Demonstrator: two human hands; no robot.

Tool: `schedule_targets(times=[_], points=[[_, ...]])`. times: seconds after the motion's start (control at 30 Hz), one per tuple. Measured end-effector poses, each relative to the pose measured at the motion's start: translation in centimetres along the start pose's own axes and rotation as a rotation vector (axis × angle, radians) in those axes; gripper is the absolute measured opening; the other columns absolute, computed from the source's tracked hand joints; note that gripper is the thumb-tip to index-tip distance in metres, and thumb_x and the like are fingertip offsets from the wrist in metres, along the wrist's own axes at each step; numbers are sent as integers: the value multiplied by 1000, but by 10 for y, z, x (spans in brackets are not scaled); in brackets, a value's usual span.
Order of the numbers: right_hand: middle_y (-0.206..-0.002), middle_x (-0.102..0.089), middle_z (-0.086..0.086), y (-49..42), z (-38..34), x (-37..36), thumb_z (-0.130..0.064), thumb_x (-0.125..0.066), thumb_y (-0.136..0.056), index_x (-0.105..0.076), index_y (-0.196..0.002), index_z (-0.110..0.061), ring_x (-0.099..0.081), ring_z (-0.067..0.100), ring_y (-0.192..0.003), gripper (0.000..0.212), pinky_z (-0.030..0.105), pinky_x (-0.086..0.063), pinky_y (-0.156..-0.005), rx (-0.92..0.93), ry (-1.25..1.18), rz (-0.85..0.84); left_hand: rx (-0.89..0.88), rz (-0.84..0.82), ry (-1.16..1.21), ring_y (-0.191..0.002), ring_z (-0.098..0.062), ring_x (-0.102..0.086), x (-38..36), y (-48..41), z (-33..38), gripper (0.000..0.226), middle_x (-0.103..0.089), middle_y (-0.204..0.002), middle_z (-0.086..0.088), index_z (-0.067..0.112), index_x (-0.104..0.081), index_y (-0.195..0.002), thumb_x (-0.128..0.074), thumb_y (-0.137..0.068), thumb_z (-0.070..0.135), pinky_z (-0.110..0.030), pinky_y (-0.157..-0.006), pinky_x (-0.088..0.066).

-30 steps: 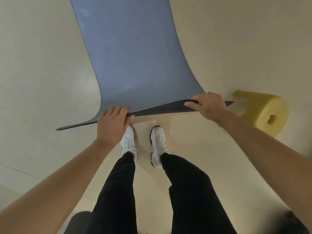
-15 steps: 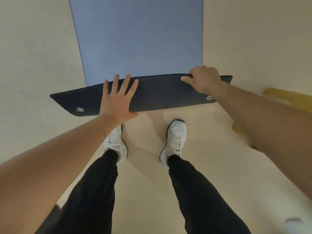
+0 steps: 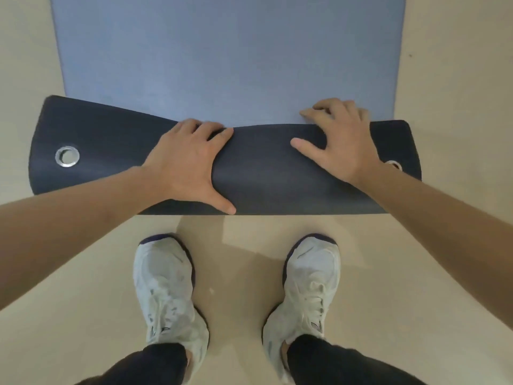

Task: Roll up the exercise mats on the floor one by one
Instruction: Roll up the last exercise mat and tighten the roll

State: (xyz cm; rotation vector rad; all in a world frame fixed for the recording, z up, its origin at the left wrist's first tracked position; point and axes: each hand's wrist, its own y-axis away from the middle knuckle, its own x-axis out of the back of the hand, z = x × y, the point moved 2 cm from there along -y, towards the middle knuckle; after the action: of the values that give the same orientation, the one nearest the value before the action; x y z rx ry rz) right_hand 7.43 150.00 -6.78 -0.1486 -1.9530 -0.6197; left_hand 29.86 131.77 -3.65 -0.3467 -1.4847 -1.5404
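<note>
Blue exercise mat (image 3: 222, 51) flat on beige floor (image 3: 444, 273), running off toward 12 o'clock. Near end turned over onto itself, dark underside (image 3: 263, 179) up, lying across the view just beyond two white shoes (image 3: 166, 287). Left hand (image 3: 186, 162) on the turned strip, fingers curled over its far edge, thumb spread toward the near fold. Right hand (image 3: 338, 140) grips the same far edge, fingers clawed, thumb flat on the dark face. Metal eyelet (image 3: 67, 156) at the 9 o'clock end; second eyelet (image 3: 394, 164) at 3 o'clock, half hidden by the right wrist.
</note>
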Motion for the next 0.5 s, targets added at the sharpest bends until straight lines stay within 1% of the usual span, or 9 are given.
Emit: schedule_targets(times=[0.03,0.07,0.1,0.17,0.23,0.3,0.37,0.43,0.5], points=[[-137,-56,5,-2,-4,3,-77,-43,-90,-62,-137,-25,-50,32,-122,72,48,-31,-105,59,14,10,1,0,10,-131,-30,-48,2,-1,-1,143,-45,-154,1,25,-31,-158,-63,-42,101,-49,-99,-48],[-133,-58,4,-1,-9,7,-80,-42,-88,-63,-135,-24,-52,30,-118,76,47,-33,-102,99,32,17,-4,-6,9,-125,-27,-52,5,-2,-2,140,-50,-149,3,27,-33,-156,-61,-41,102,-46,-91,-51],[-131,-60,3,1,-15,11,-84,-41,-85,-62,-136,-24,-52,29,-117,81,47,-36,-101,117,45,4,-10,-17,6,-120,-25,-54,8,-3,-3,137,-54,-143,5,29,-35,-154,-60,-41,103,-44,-86,-51],[-135,-57,-1,5,-26,15,-90,-33,-81,-55,-143,-26,-50,28,-121,91,47,-38,-104,117,74,-86,-1,-51,7,-113,-19,-56,13,-9,-7,132,-58,-130,10,33,-38,-149,-58,-40,104,-40,-83,-51],[-146,-50,-3,6,-32,16,-94,-23,-77,-42,-153,-30,-44,26,-130,101,47,-35,-109,111,122,-194,5,-74,24,-105,-15,-58,18,-13,-11,124,-61,-115,15,37,-45,-142,-58,-38,105,-39,-83,-52],[-154,-43,-3,3,-37,18,-97,-16,-74,-29,-159,-33,-41,27,-137,108,47,-32,-114,134,176,-246,13,-70,48,-96,-13,-61,25,-16,-16,116,-64,-103,18,39,-53,-132,-59,-36,104,-38,-82,-52],[-158,-39,-2,2,-42,20,-99,-14,-72,-22,-161,-33,-40,28,-139,111,48,-31,-116,179,229,-245,43,-60,88,-85,-12,-62,33,-18,-21,110,-65,-90,18,38,-59,-122,-59,-33,104,-37,-78,-53],[-158,-40,0,6,-49,24,-101,-15,-70,-22,-161,-30,-42,30,-139,115,49,-31,-116,187,246,-217,54,-64,144,-77,-11,-61,41,-19,-22,99,-64,-78,17,35,-64,-103,-60,-30,102,-36,-72,-54],[-154,-45,2,12,-57,26,-103,-17,-68,-24,-159,-26,-44,31,-137,120,50,-32,-115,161,229,-178,52,-72,193,-71,-13,-62,46,-19,-21,85,-65,-70,12,30,-64,-84,-69,-31,96,-34,-65,-51]])
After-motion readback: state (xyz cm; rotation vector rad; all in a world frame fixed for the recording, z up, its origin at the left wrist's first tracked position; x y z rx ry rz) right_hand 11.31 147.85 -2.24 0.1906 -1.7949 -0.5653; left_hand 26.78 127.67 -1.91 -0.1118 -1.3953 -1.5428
